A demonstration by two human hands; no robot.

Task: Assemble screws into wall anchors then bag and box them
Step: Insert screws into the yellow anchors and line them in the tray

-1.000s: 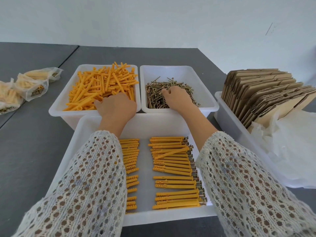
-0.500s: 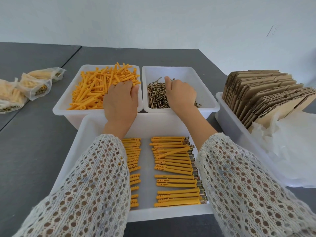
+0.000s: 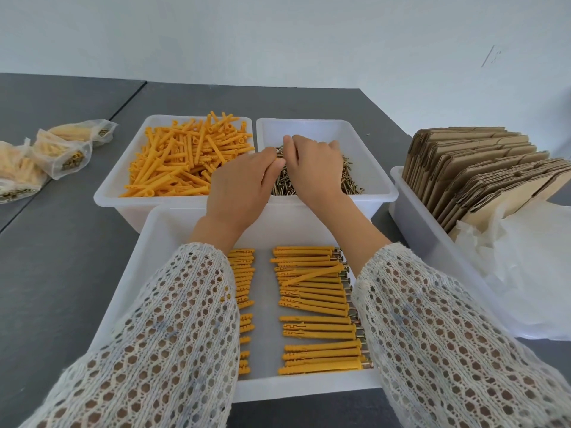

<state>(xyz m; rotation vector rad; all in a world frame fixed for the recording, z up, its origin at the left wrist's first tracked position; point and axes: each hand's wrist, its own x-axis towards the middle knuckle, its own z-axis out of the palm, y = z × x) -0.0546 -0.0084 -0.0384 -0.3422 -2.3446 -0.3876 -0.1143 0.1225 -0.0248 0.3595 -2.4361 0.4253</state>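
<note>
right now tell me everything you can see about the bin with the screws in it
The screw bin is a white, slightly see-through plastic tub, rectangular with a rolled rim, standing flat on the grey table. It sits at the back right, side by side with the bin of orange anchors. A loose heap of brassy screws fills its near half; the far half shows bare floor. Both hands meet over its left side.

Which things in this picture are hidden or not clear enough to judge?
- Head view: what the left hand and right hand pinch; fingers cover it.
- The left row of anchors in the front bin; the sleeve hides most.
- The bags: left edge cuts one off.
</note>
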